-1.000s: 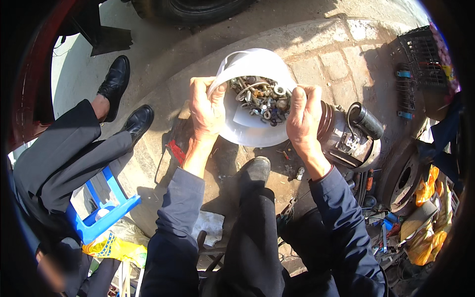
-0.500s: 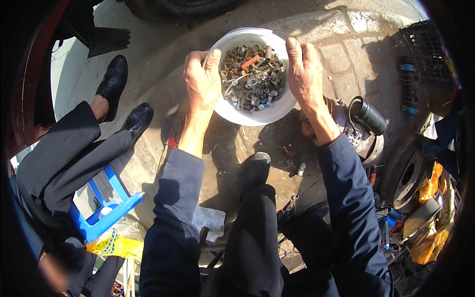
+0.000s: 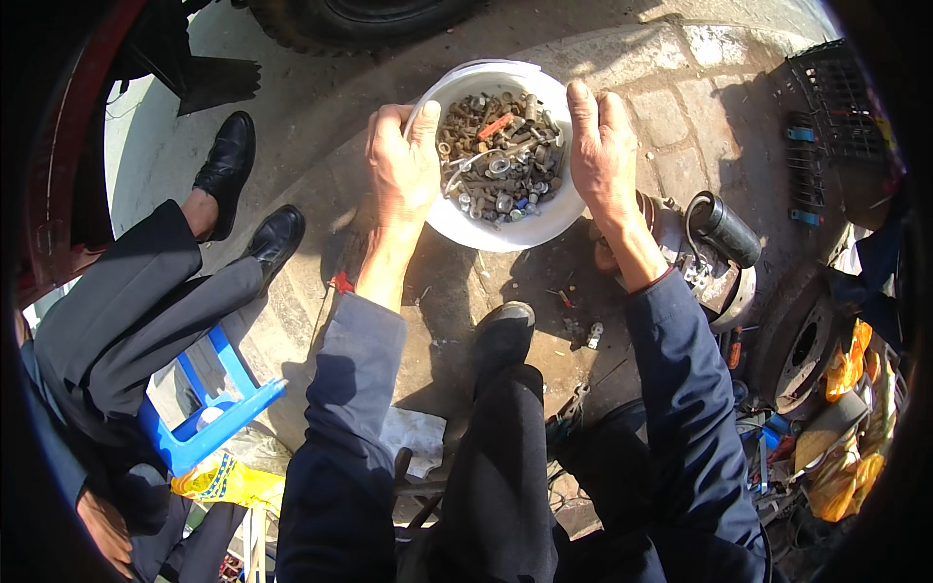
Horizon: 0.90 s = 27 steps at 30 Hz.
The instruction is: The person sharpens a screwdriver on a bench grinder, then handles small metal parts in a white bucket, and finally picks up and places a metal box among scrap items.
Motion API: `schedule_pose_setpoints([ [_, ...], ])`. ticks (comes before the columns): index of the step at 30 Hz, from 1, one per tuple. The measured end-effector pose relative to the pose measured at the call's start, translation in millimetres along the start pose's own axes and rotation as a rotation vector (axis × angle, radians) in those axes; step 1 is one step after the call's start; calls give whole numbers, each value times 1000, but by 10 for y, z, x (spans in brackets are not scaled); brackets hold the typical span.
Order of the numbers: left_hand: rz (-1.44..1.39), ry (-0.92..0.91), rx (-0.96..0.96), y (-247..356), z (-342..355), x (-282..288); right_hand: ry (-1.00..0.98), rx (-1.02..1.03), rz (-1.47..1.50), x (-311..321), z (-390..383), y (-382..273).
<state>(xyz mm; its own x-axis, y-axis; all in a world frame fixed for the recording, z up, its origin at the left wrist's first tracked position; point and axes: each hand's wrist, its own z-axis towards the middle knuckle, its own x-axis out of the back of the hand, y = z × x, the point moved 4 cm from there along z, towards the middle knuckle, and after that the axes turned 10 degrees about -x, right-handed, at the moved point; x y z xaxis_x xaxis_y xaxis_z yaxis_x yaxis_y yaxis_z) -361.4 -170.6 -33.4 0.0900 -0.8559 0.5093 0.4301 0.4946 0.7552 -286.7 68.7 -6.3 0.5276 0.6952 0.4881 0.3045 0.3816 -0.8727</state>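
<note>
Between my two hands is a white plastic bucket (image 3: pixel 515 236), tilted so that its inside faces me. Loose bolts, nuts and other small metal parts (image 3: pixel 491 160) cover its bottom, with a red piece (image 3: pixel 496 125) lying on top. My left hand (image 3: pixel 403 165) grips the bucket's left side, thumb over the rim. On the opposite side my right hand (image 3: pixel 604 155) clasps the wall, its thumb pointing up along the rim. The fingers beneath are partly hidden by the bucket and the hands.
A metal assembly with a black cylinder (image 3: pixel 727 229) lies right of my right forearm, near a rusty wheel rim (image 3: pixel 799 355) and a black crate (image 3: pixel 846 97). Another person's shoes (image 3: pixel 225 165) and a blue plastic frame (image 3: pixel 219 423) are at left. A tyre (image 3: pixel 360 24) stands beyond.
Both hands and the bucket sit slightly lower and further right in the picture, as does most of the scene. The metal parts inside have shifted a little. My grip stays the same.
</note>
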Motion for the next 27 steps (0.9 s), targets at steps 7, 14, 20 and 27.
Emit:
schedule_pose_setpoints([
  [7,-13,15,5,22,-306,264,-67,-42,19,-4,-418,-298],
  [14,24,-14,-94,39,-57,37,57,-4,26,19,-146,109],
  [20,-29,-8,-76,153,-47,5,71,58,81,75,-163,188],
  [27,17,-32,-103,201,-48,21,68,37,40,102,-163,175],
])
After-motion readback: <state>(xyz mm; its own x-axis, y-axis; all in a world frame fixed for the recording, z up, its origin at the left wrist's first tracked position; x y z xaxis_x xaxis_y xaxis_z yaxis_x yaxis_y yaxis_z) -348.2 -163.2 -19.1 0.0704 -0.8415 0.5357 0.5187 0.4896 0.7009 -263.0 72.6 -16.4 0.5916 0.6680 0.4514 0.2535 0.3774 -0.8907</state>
